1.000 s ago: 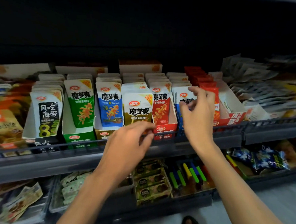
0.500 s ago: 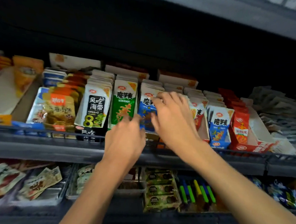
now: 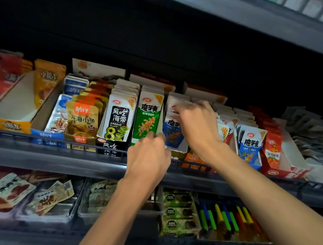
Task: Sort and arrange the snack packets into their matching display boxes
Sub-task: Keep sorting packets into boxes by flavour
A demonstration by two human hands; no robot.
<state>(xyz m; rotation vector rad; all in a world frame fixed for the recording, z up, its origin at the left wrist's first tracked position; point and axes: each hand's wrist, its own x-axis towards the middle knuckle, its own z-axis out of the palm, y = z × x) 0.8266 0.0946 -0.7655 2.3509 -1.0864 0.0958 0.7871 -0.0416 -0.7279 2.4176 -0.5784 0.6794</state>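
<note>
Right fingers [image 3: 182, 109] curled over the top edges of the blue konjac packets [image 3: 172, 134], apparently gripping a few — blurred, so likely rather than sure. Behind them the right hand [image 3: 198, 128], above the display box [image 3: 179, 152] with that row upright on the upper shelf. Left fingertips [image 3: 153, 136] bent at the seam beside the green konjac packet [image 3: 147, 119]; cannot tell whether the left hand [image 3: 149, 157] holds anything.

Probably light, thin, slick sachets, floppy alone — best pinched at the sealed top edge, several together.

Versus a second ago: right hand across from the row beside the red packets [image 3: 272, 146]; left hand up from the shelf rail [image 3: 61, 144].
</note>
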